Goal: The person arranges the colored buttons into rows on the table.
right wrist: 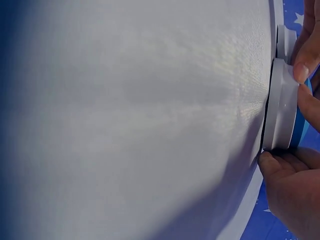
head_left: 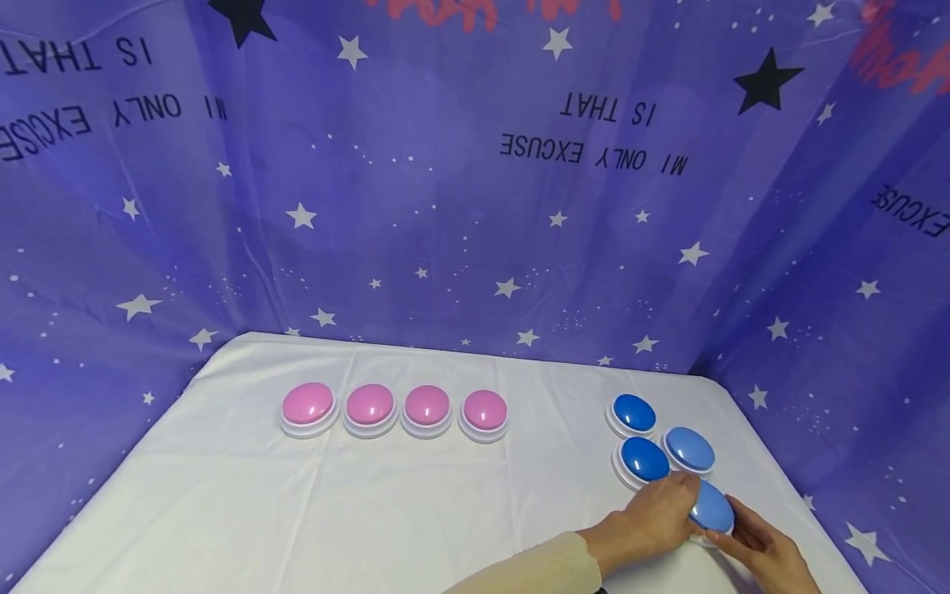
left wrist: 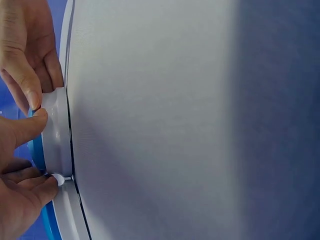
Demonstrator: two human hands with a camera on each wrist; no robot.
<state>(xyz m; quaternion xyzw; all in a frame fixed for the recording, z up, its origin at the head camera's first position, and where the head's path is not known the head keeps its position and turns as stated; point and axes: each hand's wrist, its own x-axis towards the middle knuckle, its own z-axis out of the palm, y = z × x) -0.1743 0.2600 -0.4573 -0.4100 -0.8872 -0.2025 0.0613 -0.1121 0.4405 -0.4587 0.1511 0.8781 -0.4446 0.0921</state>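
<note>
A light blue dome button [head_left: 712,506] with a white base sits at the front right of the white table, between both hands. My left hand [head_left: 656,516] grips its left side, thumb on the near edge. From the right, my right hand [head_left: 772,549] holds it with thumb and curled fingers. In the left wrist view the button's white base [left wrist: 57,135] is at the tabletop, beside another button [left wrist: 70,212]. A dark blue button [head_left: 644,459] lies just beyond my left hand, partly covered by it. Another light blue button [head_left: 688,450] is behind the held one.
A second dark blue button [head_left: 634,412] is at the back of the right-hand group. Several pink buttons [head_left: 427,406] form a row toward the back left of the white table [head_left: 401,511]. A purple star-printed curtain [head_left: 445,206] encloses the back and sides.
</note>
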